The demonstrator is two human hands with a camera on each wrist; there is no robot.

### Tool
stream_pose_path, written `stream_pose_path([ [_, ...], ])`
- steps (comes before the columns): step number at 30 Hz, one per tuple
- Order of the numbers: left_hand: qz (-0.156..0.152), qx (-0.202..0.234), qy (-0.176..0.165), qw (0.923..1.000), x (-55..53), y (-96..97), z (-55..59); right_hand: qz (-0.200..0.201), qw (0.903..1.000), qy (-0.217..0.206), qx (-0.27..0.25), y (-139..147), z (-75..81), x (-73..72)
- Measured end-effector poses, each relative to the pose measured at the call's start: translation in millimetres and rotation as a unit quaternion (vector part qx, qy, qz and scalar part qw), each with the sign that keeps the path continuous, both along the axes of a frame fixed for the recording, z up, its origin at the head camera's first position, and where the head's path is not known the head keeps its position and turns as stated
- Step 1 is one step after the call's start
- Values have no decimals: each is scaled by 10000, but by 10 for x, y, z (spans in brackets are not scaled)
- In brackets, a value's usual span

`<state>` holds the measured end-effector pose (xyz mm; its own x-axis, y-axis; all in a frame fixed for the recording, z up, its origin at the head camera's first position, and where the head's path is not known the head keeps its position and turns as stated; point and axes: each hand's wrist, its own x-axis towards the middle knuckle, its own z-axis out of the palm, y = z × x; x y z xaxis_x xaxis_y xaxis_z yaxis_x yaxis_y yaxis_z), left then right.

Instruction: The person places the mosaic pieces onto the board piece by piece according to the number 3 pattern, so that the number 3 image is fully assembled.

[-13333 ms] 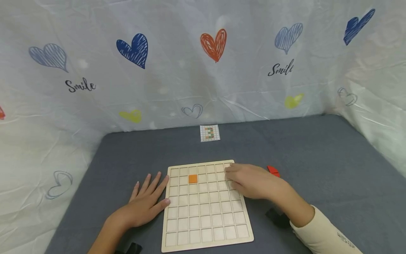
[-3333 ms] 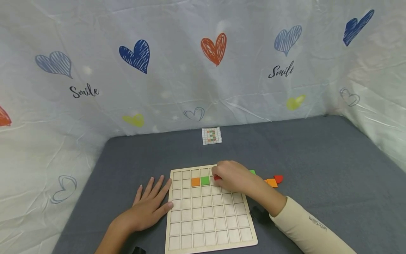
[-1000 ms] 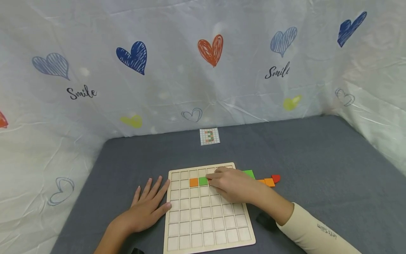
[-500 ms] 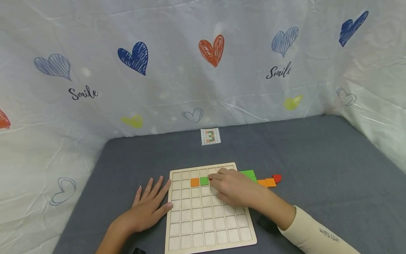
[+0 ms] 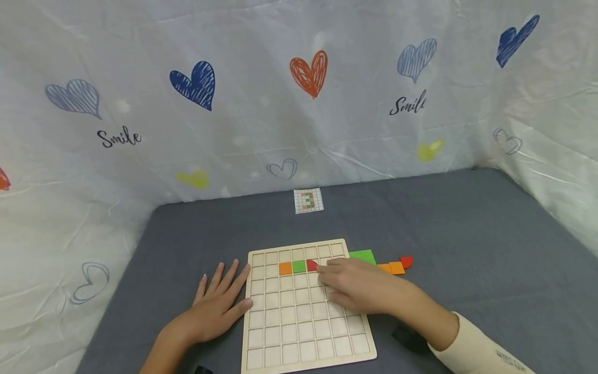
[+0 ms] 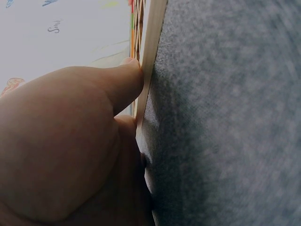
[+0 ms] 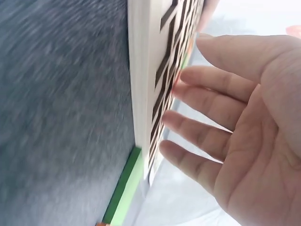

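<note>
Heart-printed fabric [image 5: 247,114] backs the grey bench [image 5: 448,218]. One red tile [image 5: 311,265] lies on the wooden board [image 5: 303,313], just right of the green square [image 5: 299,266]; it looks light, stiff and smooth, best pinched by its edges. The right hand [image 5: 357,284], relaxed and grasping nothing, is close beside it; the left hand [image 5: 211,310] lies spread, ungripping, against the board's left side.

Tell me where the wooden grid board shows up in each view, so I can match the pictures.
Head: the wooden grid board lies low in the centre, grid side up.
Left wrist: the board edge-on, upper centre, by the left hand.
Right wrist: the board edge-on, running down from the top, left of the right hand.
Shared landmark: grey cloth, in all three views.
</note>
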<state>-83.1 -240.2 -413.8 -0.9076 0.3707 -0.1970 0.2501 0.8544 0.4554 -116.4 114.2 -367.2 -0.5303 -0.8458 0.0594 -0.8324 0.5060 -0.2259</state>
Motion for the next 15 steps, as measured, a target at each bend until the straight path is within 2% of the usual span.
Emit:
stream_pose_path([
  [8, -9, 31, 40, 10000, 8, 3, -7, -13, 9965, -161, -826, 250, -74, -48],
  [11, -14, 28, 56, 10000, 7, 3, -11, -121, 9957, -155, -902, 373, -60, -78],
  [15, -20, 37, 55, 10000, 9, -2, -19, -562, 9958, -154, -699, 552, 0, -123],
])
